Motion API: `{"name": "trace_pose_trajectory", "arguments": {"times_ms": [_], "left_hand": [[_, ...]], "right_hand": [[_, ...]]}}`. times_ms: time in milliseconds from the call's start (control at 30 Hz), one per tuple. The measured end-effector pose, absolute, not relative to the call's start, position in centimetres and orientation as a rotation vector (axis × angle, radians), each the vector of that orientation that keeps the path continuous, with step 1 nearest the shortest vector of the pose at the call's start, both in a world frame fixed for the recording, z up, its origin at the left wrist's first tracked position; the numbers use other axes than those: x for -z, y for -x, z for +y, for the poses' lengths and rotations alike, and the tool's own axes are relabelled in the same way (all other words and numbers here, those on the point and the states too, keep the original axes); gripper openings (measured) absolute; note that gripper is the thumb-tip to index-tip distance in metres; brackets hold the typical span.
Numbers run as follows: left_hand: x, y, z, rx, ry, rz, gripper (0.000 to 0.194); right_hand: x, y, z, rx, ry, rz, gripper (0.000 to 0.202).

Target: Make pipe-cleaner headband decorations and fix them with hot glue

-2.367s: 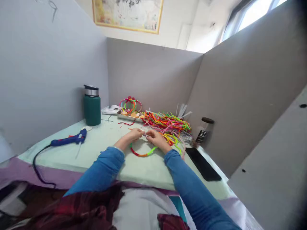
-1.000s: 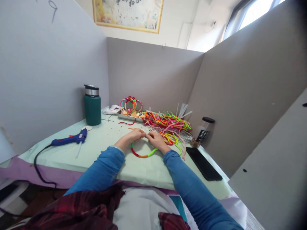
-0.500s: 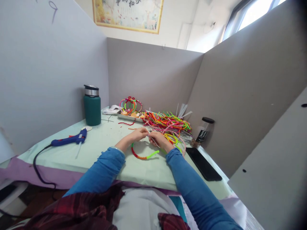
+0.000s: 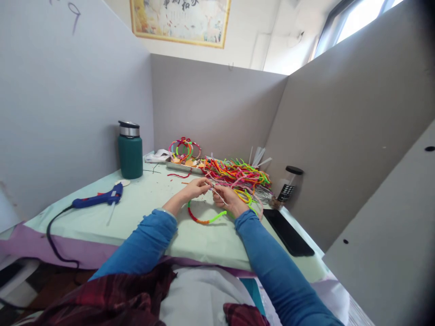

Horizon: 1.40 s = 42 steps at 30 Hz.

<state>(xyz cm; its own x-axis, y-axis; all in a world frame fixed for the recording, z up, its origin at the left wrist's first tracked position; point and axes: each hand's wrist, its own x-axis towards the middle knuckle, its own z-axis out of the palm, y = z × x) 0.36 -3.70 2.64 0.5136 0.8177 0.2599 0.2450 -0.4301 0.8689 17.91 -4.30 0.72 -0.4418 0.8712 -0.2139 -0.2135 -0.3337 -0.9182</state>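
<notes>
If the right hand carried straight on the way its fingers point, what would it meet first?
Most likely the left hand, just ahead of the right hand at the thin pale strand; one view leaves depth unclear, so they may touch.

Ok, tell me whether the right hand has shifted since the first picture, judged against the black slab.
Yes: the right hand has shifted slightly rightward, nearer the black slab.

poster top cut | window cut | wht strand L end unclr
</notes>
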Motion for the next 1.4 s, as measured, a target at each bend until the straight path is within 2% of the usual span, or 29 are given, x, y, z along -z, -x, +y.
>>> {"name": "trace_pose_trajectory", "arguments": {"times_ms": [200,433,667,933,1167,1233,1333,1400], "left_hand": [[-2.6,-0.5,-3.5,-0.943,-1.954,0.895,0.028],[-1.4,-0.6,-1.7,-1.007,-2.103,0.975,0.027],[-1.3,-0.3,-1.8,-0.851,-2.034,1.027,0.03],[-1.7,0.1,-2.6,-0.697,-1.869,0.945,0.034],[-1.0,0.1,-2.1,-0.609,-1.836,1.039,0.028],[-0.9,0.2,-2.0,-0.571,-1.818,0.991,0.024],[-0.7,0.2,-1.9,-0.522,-1.808,0.97,0.022],[-0.6,0.2,-1.8,-0.5,-1.804,0.98,0.023]], "right_hand": [[-0.5,-18.2,-4.2,-1.834,0.958,-1.196,0.029],[-0.3,-17.8,-4.2,-1.774,1.038,-1.196,0.026],[-0.2,-17.8,-4.5,-1.727,0.972,-1.321,0.018],[0.0,-17.9,-4.7,-1.631,1.006,-1.458,0.021],[-3.0,-20.5,-5.7,-0.972,1.348,-1.567,0.031],[-4.2,-23.7,-6.3,-0.67,1.444,-1.522,0.031],[-5.0,-28.9,-7.3,-0.079,1.816,-1.495,0.027],[-4.6,-31.3,-7.6,0.088,2.03,-1.472,0.029]]}}
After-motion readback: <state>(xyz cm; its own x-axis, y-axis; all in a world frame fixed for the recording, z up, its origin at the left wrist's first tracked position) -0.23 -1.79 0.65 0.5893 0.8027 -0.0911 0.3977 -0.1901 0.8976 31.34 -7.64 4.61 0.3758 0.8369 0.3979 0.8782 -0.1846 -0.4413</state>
